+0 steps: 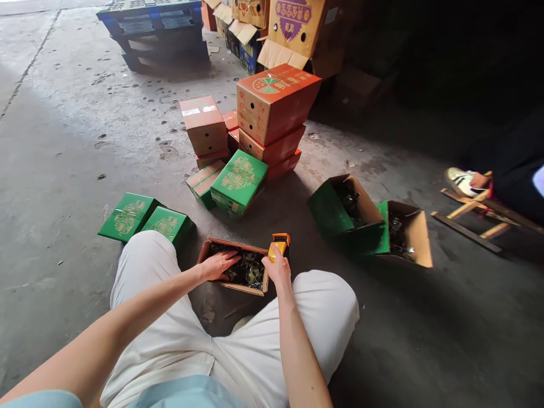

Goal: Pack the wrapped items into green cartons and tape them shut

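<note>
An open cardboard carton stands on the floor between my knees, with dark, shiny plastic wrapping and greenish round items inside. My left hand reaches over the carton's left side, its fingers stretched out and resting on the contents. At the right end of the carton, my right hand is closed around an orange and black tape dispenser. Its lower part is hidden by my fingers.
Closed green boxes sit at front left, and another green box lies ahead near stacked orange boxes. Open green cartons stand at right. Beyond them, a person's shoe is beside a wooden stool. Blue pallets are behind.
</note>
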`<state>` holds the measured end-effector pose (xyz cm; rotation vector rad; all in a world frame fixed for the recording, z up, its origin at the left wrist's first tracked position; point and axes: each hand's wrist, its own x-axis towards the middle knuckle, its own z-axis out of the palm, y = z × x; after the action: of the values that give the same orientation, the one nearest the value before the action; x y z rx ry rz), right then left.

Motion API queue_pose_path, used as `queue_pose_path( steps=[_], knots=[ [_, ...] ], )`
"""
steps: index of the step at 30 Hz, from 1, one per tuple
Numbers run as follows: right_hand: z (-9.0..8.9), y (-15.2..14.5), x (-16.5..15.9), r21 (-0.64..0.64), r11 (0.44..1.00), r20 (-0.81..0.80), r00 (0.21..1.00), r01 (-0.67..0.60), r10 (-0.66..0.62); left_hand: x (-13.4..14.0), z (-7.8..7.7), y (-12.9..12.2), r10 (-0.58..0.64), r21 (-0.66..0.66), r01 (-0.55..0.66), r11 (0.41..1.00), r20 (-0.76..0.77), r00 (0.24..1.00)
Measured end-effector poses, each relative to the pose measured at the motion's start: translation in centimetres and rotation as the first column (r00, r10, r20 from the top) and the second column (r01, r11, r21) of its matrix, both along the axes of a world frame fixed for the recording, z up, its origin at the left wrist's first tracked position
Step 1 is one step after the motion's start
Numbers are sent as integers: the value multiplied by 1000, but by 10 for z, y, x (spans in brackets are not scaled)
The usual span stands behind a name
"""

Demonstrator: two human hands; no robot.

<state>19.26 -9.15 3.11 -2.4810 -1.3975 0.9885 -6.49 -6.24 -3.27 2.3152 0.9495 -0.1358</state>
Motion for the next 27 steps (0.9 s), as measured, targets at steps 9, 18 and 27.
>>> queue_pose_path(
  steps=[9,18,27],
  knots=[
    [0,1,-1,4,1000,2,1000,9,-9,2,22,-6,38,92,-35,995,-31,999],
    [-7,-1,0,15,1000,17,1000,15,-15,40,8,-13,260,19,-259,966,-48,964],
    [-6,6,2,28,1000,-1,1000,3,-3,55,46,-10,158,102,-153,983,-52,986]
  ],
)
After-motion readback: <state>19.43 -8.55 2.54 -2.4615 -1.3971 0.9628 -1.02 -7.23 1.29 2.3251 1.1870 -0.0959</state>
